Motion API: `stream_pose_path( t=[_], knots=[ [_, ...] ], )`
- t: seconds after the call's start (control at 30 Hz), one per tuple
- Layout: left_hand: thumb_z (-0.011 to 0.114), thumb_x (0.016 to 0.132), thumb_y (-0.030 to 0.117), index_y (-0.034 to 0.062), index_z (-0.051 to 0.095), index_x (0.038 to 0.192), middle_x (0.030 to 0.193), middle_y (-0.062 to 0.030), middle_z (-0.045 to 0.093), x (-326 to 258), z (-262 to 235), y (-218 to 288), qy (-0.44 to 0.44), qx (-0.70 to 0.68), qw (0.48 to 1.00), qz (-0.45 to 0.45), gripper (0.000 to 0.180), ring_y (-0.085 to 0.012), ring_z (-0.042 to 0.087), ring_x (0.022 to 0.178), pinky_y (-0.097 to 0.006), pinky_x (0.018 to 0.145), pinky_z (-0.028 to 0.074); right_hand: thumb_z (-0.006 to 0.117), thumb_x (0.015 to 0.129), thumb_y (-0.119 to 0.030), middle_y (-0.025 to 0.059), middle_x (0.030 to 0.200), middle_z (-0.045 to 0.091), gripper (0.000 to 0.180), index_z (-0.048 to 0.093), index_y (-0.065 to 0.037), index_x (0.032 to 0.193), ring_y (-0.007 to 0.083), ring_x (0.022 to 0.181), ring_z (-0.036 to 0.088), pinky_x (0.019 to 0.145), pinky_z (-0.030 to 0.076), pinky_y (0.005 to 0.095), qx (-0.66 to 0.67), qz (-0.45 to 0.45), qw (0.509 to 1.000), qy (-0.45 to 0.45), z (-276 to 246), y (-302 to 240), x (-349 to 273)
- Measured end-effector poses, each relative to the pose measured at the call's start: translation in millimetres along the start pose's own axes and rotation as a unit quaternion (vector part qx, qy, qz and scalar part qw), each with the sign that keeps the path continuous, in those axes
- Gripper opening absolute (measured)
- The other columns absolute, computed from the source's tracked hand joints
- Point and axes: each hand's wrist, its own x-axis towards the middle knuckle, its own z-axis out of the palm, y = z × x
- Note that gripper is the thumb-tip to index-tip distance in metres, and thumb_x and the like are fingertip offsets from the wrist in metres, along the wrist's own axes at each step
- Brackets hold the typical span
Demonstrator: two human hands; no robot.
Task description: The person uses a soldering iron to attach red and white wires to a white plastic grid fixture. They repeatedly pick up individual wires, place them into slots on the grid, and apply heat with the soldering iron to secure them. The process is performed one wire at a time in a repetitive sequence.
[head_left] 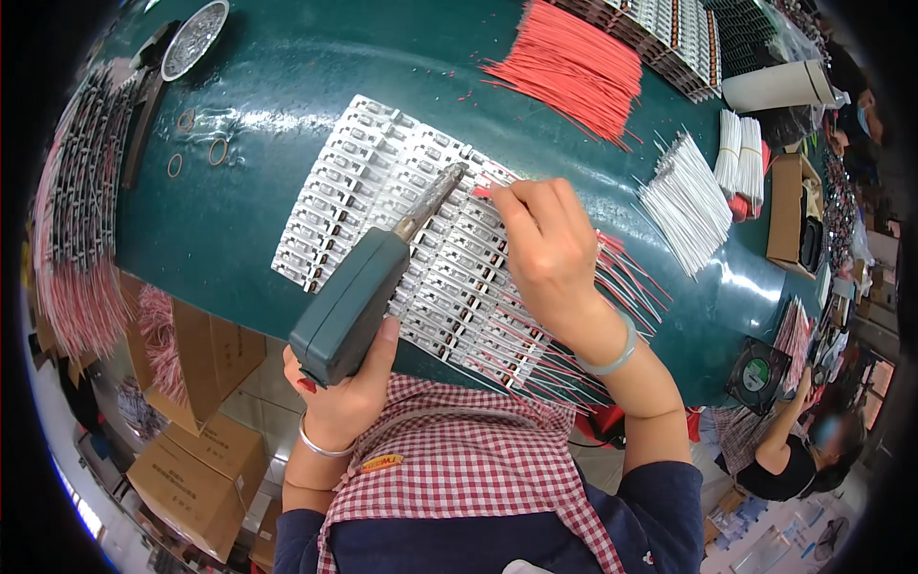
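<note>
My left hand (349, 402) is wrapped round the grip of a dark green soldering gun (350, 301). Its metal tip reaches up and right over panels of small white parts (359, 163) laid side by side on the table. Close to that tip, my right hand (547, 244) is closed in a pinch at a red wire (484, 191), over the upper edge of the panels. Red and white wires (626, 277) stick out to the right from the rows under my right wrist. The back of my right hand hides part of the panels.
On the green table (258, 57) lie a red wire bundle (574, 72), white wires (687, 203), rubber bands (218, 151) and a metal dish (196, 40). Wired panels (81, 210) hang at the left edge. Cartons (196, 478) stand below. A fan (758, 375) and another person (789, 450) are at right.
</note>
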Motion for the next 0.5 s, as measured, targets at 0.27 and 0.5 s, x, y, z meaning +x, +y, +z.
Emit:
stream_pose_path(
  t=[0.27,0.5],
  knots=[
    [0.080,0.078,-0.001,-0.0036,0.072,0.096,0.091,-0.0100,0.073,2.7,0.6,-4.6,-0.022,0.003,0.998,0.054,0.020,-0.0153,0.069,0.073,-0.027,0.066,0.053,0.069,0.074,0.001,0.0126,0.093,0.061,0.029,0.069,0.008,0.102,0.0269,0.084,0.058,0.069,0.051,0.0360,0.022,0.011,0.999,-0.029,2.1,-3.2,-3.2],
    [0.079,0.079,-0.002,-0.0059,0.070,0.100,0.092,-0.0114,0.073,4.1,2.4,-5.1,-0.035,-0.004,0.998,0.047,0.023,-0.0155,0.069,0.074,-0.027,0.068,0.054,0.069,0.075,0.000,0.0125,0.093,0.060,0.028,0.069,0.008,0.102,0.0268,0.085,0.058,0.069,0.051,0.0359,0.012,0.015,0.999,-0.035,0.3,-6.2,-2.2]
  ],
)
